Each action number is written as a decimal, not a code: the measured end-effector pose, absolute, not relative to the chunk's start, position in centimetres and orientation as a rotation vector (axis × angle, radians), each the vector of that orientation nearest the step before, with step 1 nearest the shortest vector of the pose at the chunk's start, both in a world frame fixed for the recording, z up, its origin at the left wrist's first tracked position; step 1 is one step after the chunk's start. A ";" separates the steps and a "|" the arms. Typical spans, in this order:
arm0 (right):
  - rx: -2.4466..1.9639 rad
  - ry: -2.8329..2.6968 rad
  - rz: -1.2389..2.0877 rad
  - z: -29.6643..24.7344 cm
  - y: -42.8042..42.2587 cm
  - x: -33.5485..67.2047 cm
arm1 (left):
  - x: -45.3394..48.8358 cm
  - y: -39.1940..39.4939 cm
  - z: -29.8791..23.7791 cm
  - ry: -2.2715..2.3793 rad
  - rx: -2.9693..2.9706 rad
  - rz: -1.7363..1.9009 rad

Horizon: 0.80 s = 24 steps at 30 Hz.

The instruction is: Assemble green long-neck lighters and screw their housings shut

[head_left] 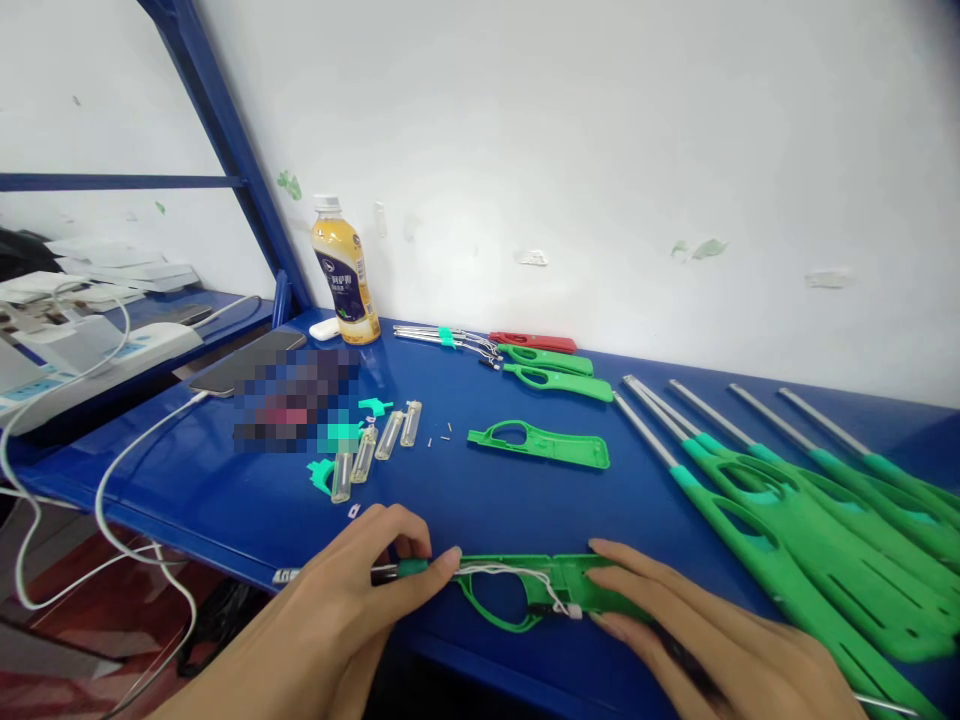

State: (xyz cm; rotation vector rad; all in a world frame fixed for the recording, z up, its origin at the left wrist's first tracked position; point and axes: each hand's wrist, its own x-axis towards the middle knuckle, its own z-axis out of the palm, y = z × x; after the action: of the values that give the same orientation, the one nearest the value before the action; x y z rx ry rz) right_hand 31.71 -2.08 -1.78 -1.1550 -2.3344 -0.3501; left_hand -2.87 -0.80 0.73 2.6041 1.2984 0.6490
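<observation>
My left hand is closed with thumb and fingers pinching the metal tube where it meets an open green lighter handle half. White wires run from the tube across the handle to a small white-and-black igniter piece. At the handle's wide end, the fingers of my right hand grip the shell. A dark rod-like thing lies under the right fingers, and a thin metal shaft shows beyond that hand. A matching green handle half lies behind.
Several clear fuel tanks and teal triggers lie left of centre. Long green lighters are piled right. Wired tubes and handle shells lie at the back, near a bottle. A white cable hangs left.
</observation>
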 end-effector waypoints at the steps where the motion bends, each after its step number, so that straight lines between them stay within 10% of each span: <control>1: -1.161 -2.333 -0.347 -1.7 -2.1 31.7 | -2.9 -0.8 0.8 1.299 2.597 0.634; 24: -1.104 -2.369 -0.290 -0.5 -2.2 30.7 | -1.6 0.0 0.3 1.124 2.670 0.774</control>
State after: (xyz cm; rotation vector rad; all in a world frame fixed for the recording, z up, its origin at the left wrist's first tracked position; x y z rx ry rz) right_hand 30.66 -2.22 -0.46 -1.1043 -2.3695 -0.2901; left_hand -1.58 0.02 0.28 2.6698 1.1239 0.7737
